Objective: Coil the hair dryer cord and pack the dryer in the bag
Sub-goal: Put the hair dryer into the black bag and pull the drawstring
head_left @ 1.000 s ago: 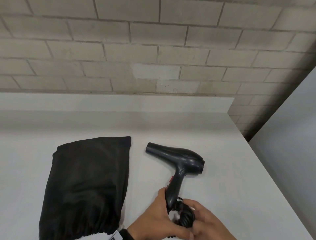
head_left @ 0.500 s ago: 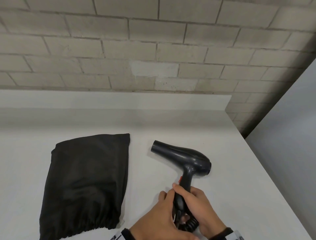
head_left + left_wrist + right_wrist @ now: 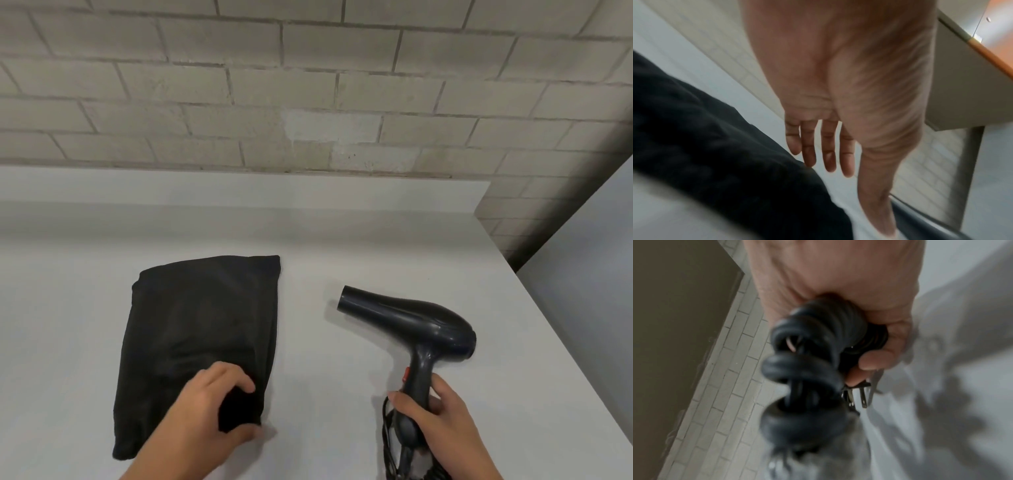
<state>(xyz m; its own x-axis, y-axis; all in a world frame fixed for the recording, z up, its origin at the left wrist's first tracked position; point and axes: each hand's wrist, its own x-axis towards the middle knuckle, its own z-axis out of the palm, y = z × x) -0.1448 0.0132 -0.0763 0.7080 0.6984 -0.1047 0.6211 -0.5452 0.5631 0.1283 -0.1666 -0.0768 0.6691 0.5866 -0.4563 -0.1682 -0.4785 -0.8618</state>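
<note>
The dark hair dryer (image 3: 411, 318) lies on the white table (image 3: 325, 342), nozzle pointing left. My right hand (image 3: 428, 411) grips its handle together with the coiled black cord (image 3: 390, 445). In the right wrist view the cord coil (image 3: 807, 361) fills my right hand (image 3: 869, 353), and the plug prongs (image 3: 862, 396) stick out below my fingers. The black drawstring bag (image 3: 198, 342) lies flat to the left. My left hand (image 3: 239, 409) is spread over its near right corner. The left wrist view shows the fingers (image 3: 828, 154) straight above the bag (image 3: 715, 146), holding nothing.
A raised white ledge (image 3: 239, 188) and a brick wall (image 3: 308, 85) run along the back of the table. The table's right edge (image 3: 565, 342) runs diagonally close to the dryer, with a grey panel (image 3: 589, 291) beyond it.
My left hand has let go of the dryer handle and cord and moved left to the bag's near corner. My right hand keeps the handle and cord; the dryer shifted slightly right.
</note>
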